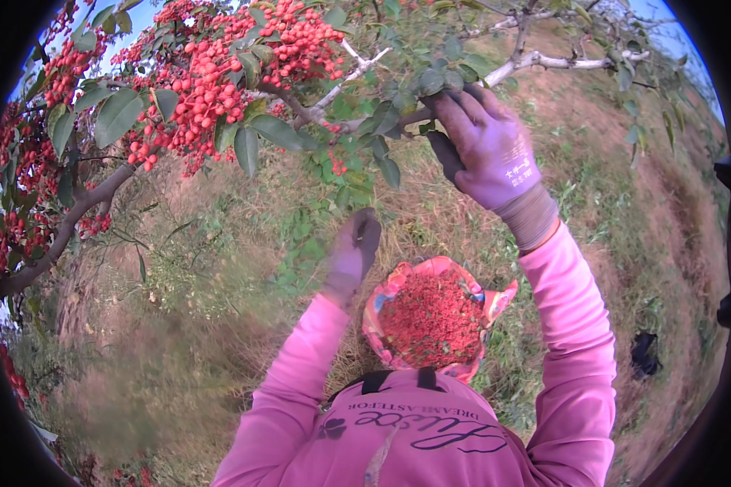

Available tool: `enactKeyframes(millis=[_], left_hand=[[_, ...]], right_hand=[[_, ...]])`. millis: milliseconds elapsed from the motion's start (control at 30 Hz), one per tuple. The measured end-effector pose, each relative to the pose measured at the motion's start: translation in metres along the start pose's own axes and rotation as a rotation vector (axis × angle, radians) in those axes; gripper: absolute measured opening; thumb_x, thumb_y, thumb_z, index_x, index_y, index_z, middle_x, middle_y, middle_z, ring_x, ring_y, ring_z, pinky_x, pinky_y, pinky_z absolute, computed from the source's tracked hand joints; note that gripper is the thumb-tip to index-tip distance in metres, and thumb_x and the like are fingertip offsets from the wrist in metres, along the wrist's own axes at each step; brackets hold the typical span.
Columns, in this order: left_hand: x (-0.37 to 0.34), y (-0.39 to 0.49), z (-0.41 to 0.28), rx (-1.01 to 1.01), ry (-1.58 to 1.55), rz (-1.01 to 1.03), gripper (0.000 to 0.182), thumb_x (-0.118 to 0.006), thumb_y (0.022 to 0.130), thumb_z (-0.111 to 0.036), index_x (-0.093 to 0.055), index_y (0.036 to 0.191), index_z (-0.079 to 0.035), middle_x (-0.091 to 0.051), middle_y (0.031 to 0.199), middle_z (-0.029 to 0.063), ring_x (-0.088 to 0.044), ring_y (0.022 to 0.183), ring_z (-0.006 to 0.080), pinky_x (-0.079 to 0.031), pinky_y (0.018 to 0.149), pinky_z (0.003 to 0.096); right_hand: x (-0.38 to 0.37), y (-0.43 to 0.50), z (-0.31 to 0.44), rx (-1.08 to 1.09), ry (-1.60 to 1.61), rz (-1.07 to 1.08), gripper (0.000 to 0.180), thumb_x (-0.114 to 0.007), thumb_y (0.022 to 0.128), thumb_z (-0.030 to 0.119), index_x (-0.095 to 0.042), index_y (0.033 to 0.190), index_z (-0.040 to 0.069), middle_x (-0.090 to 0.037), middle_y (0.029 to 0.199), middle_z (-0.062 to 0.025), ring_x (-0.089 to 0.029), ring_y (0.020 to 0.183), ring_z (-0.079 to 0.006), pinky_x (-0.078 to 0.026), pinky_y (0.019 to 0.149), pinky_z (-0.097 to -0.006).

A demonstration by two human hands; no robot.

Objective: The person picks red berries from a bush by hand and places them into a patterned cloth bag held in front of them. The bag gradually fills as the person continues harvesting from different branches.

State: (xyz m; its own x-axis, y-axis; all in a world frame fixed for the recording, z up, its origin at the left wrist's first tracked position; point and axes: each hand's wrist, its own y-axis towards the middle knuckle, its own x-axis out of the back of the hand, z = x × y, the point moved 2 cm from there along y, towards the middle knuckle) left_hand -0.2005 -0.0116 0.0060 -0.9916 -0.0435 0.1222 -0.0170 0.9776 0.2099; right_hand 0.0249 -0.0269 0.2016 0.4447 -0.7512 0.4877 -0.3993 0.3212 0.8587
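Note:
My right hand (487, 137), in a purple work glove with dark fingertips, reaches up to a tree branch (415, 117). Its fingers lie over the branch beside green leaves (438, 80), and the thumb is below. Lower down, my left hand (356, 249) hovers in a similar glove; its curled fingers point upward, and blur hides whether anything is in them. Below and between my hands hangs or stands a colourful fabric bag (373, 301) filled with small red berries (429, 319) and bits of leaf, close against my front.
Dense clusters of red berries (204, 100) hang at the upper left among leaves. A thick bare limb (76, 213) curves down the left side. Pale branches (560, 62) extend to the upper right. Dry grass and weeds cover the ground; a dark object (646, 354) lies at right.

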Motion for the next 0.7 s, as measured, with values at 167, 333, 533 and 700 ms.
enactKeyframes(millis=[167,333,533,700], left_hand=[[0.026,0.021,-0.065,-0.021,-0.600,0.014,0.046,-0.050,0.100,-0.043,-0.060,0.120,-0.003,-0.067,0.104,0.0099,-0.067,0.092,0.0195,-0.058,0.077,0.0325],[0.026,0.032,-0.106,-0.021,-0.526,0.126,0.039,-0.055,0.098,-0.033,-0.062,0.111,0.002,-0.065,0.102,0.0107,-0.067,0.089,0.0198,-0.058,0.076,0.0320],[0.043,0.041,-0.123,-0.024,-0.293,0.030,0.026,-0.065,0.090,-0.023,-0.066,0.102,0.000,-0.065,0.090,0.0047,-0.062,0.078,0.0138,-0.049,0.072,0.0266],[0.057,0.054,-0.140,-0.208,0.048,-0.072,0.015,-0.073,0.086,-0.019,-0.070,0.084,-0.004,-0.062,0.073,-0.0026,-0.052,0.065,0.0045,-0.041,0.060,0.0222]], right_hand=[[-0.001,-0.002,-0.001,0.007,0.002,0.012,0.040,-0.068,0.081,0.016,-0.060,0.119,0.008,-0.062,0.117,-0.0115,-0.057,0.114,-0.0305,-0.050,0.089,-0.0425],[0.000,-0.001,-0.003,0.038,0.039,0.014,0.045,-0.070,0.081,0.014,-0.058,0.124,0.006,-0.063,0.116,-0.0148,-0.059,0.109,-0.0358,-0.048,0.096,-0.0432],[0.001,-0.003,-0.002,0.079,-0.006,0.011,0.040,-0.068,0.081,0.016,-0.059,0.120,0.008,-0.061,0.116,-0.0112,-0.057,0.114,-0.0303,-0.050,0.088,-0.0421],[0.002,0.001,-0.001,0.063,-0.013,0.039,0.039,-0.068,0.082,0.016,-0.059,0.119,0.008,-0.061,0.115,-0.0113,-0.056,0.114,-0.0305,-0.049,0.089,-0.0423]])
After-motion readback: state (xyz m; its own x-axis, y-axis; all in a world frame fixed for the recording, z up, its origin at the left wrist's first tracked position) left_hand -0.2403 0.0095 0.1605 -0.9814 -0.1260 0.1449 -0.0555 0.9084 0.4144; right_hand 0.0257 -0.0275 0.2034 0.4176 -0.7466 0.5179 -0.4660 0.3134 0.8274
